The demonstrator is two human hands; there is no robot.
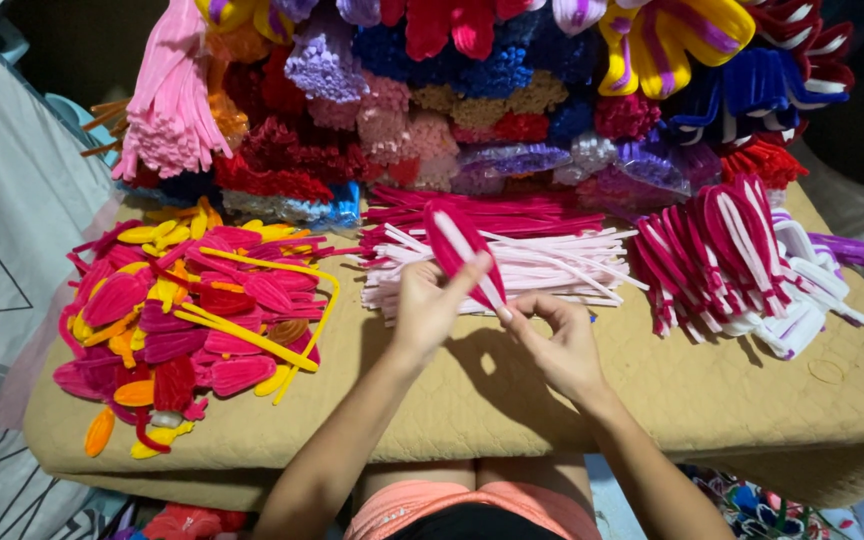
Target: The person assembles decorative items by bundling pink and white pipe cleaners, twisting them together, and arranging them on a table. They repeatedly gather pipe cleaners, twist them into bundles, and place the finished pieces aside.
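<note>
— What is on the counter (512,400)?

— A big heap of fuzzy wire bundles (472,90) at the back, then a pile of pink and yellow petals (192,320).

— And the person?

— The left hand (430,305) and right hand (562,345) are both pinched shut on one pink and white petal (462,250), held up over the middle.

— Is it heavy?

— It looks light, soft and bendy. The bottom tip seems best to hold.

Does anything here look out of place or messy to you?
Mostly no. The left hand and right hand hold a magenta and white petal neatly. Only the left pile of pink and yellow petals sprawls, with an orange petal strayed toward the tan cushion's edge.
</note>
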